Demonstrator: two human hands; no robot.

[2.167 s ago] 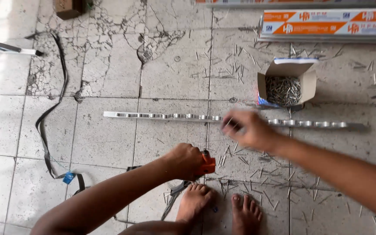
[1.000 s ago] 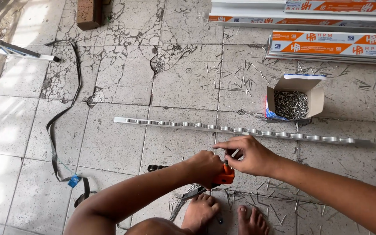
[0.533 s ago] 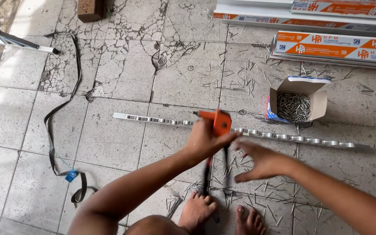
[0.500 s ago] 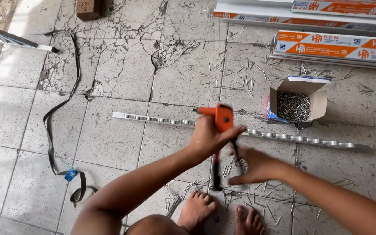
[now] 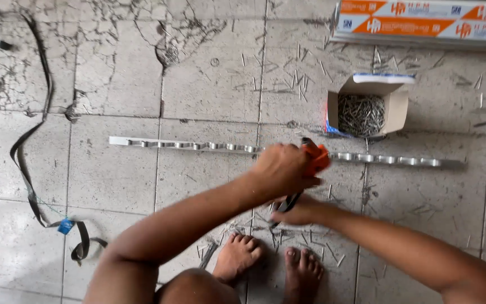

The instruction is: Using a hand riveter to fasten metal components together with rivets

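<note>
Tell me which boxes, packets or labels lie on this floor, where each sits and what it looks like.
Small open cardboard box: right of centre, just behind the long perforated metal strip; brown flaps, blue edge, full of grey metal pins.
Long flat cartons: top right corner; orange and white with blue marks.
Small blue tag: lower left, on the black strap.

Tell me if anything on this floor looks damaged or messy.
Yes. The floor tiles at the top are badly cracked. Spent metal pins lie scattered loose, above the perforated metal strip and around the bare feet. A black strap trails across the tiles at the left.
</note>
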